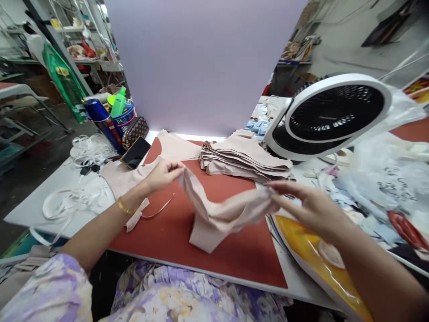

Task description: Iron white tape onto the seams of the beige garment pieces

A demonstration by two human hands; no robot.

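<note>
My left hand [162,175] pinches one end of a beige stretch-fabric garment piece [214,217], and my right hand [304,203] grips its other end. The piece hangs in a loose fold above a terracotta-red work mat [167,237], with its lower part touching the mat. Behind it lies a neat stack of similar beige pieces [244,157]. Flat beige pieces [177,147] lie under and beyond my left hand, and a narrow beige strip [136,214] lies near my left wrist, which wears a gold bracelet [125,206].
A black phone [136,153], a brown patterned pouch [135,132], a blue bottle [100,120] and white elastic coils [90,150] stand at the table's left. A round fan [330,116] stands at the right, above plastic sheeting [378,174] and a yellow-and-white object [318,264].
</note>
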